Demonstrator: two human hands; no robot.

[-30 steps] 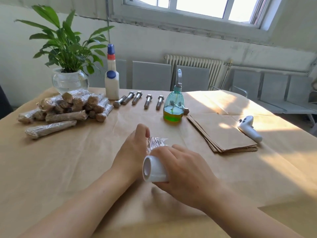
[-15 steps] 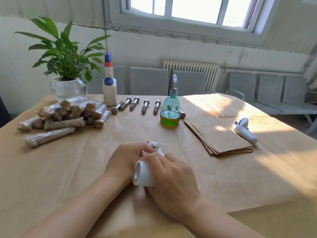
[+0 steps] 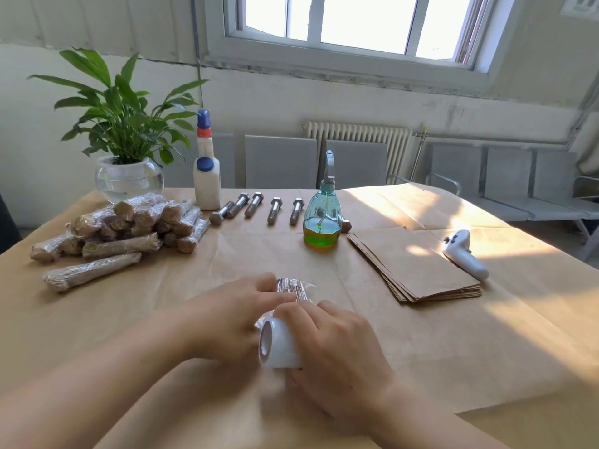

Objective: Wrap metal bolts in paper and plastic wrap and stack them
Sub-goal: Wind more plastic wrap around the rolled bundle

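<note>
Where the paper-covered counter (image 3: 162, 319) comes nearest the camera, both hands meet over 1 bundle (image 3: 293, 290) sheathed in clear film. The left hand (image 3: 233, 315) lies on top of it, fingers (image 3: 275, 294) stretched along its length and curled a little over it. The right hand (image 3: 337, 348) grips a white roll (image 3: 277, 348), its fingers bent round the roll's far side; the roll's open end faces the camera and it sits just beside the bundle, touching the left hand. Only the bundle's far tip shows past the fingers, so I cannot tell what is inside.

At far left a pile (image 3: 129, 225) of wrapped bundles rests on the counter, with 1 bundle (image 3: 90, 270) lying apart in front of it. Behind the pile stand a plant (image 3: 126, 124) in a glass bowl and a white bottle (image 3: 206, 176) with blue caps. 5 bare bolts (image 3: 256, 205) lie in a row right of the bottle, and a sixth head peeks out behind a green spray bottle (image 3: 322, 222). Right of that sits a stack of paper sheets (image 3: 418, 267), and a white controller (image 3: 463, 254) lies just beside it in sunlight.
</note>
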